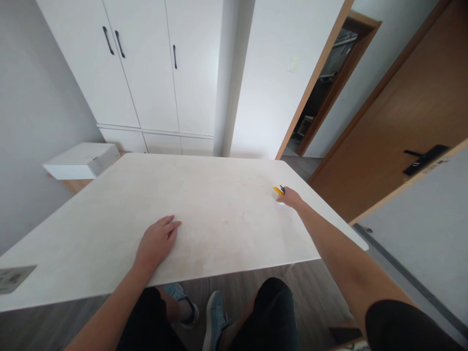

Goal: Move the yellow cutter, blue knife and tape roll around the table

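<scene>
My left hand (157, 241) lies flat on the white table (219, 214) near its front edge, fingers stretched out and holding nothing. My right arm reaches far out to the right side of the table. There my right hand (291, 198) is closed around a small yellow and dark object (279, 190), which sticks out past the fingers and rests on or just above the tabletop. What the object is cannot be made out.
A white box (82, 161) sits on a low stand beyond the table's left corner. White wardrobe doors (146, 63) stand behind the table. An open wooden door (402, 122) and a doorway (325, 83) lie to the right. A grey card (14, 278) lies at the table's front left.
</scene>
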`<action>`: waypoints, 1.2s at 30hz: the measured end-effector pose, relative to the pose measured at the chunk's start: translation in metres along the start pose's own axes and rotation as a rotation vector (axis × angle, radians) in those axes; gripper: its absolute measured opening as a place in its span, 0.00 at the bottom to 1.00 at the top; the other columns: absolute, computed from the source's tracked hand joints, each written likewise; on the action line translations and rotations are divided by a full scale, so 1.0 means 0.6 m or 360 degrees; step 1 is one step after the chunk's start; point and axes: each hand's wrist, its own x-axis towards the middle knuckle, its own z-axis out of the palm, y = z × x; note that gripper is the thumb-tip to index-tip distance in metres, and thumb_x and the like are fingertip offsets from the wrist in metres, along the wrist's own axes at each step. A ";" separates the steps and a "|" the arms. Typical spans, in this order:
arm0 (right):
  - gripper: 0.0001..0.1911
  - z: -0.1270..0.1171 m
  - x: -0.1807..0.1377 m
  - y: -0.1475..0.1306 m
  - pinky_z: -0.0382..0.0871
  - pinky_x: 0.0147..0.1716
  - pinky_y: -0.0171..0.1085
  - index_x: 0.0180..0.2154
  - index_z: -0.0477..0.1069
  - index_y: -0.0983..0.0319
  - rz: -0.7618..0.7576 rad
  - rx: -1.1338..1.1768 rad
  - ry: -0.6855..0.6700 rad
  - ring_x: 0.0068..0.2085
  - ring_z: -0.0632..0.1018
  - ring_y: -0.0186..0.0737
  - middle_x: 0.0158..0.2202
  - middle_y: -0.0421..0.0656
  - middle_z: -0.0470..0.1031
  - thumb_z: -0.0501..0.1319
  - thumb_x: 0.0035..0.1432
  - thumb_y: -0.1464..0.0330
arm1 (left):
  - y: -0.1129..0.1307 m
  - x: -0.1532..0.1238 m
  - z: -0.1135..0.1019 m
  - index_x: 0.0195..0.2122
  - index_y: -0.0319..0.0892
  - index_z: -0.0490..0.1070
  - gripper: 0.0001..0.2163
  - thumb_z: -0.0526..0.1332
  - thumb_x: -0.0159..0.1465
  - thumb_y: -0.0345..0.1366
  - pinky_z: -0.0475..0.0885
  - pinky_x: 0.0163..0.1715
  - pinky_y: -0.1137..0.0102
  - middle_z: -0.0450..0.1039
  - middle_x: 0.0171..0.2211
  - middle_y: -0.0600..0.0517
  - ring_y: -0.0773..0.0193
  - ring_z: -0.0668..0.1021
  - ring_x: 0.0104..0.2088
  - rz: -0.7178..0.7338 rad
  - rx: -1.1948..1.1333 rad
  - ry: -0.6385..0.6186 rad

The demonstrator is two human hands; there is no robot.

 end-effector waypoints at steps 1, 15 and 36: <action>0.22 0.003 0.000 -0.001 0.65 0.30 0.35 0.45 0.68 0.63 -0.0001 -0.0030 -0.0018 0.39 0.77 0.44 0.40 0.47 0.76 0.68 0.50 0.63 | 0.000 0.000 0.000 0.47 0.44 0.80 0.20 0.49 0.68 0.41 0.69 0.59 0.58 0.76 0.55 0.45 0.53 0.76 0.55 0.0002 0.0007 -0.0002; 0.20 -0.009 -0.035 -0.102 0.63 0.29 0.37 0.47 0.64 0.60 -0.0069 -0.0066 -0.0058 0.38 0.78 0.46 0.40 0.48 0.76 0.65 0.54 0.61 | 0.013 0.002 -0.008 0.47 0.46 0.80 0.18 0.51 0.67 0.39 0.69 0.59 0.56 0.76 0.54 0.47 0.53 0.77 0.55 -0.0058 0.0002 -0.0008; 0.28 0.095 -0.247 -0.780 0.63 0.32 0.36 0.49 0.65 0.62 -0.1340 0.0143 -0.0426 0.44 0.76 0.47 0.47 0.48 0.76 0.69 0.50 0.56 | 0.026 -0.004 -0.005 0.42 0.43 0.79 0.12 0.56 0.64 0.30 0.66 0.58 0.54 0.76 0.52 0.41 0.52 0.74 0.55 -0.0126 -0.0207 0.0058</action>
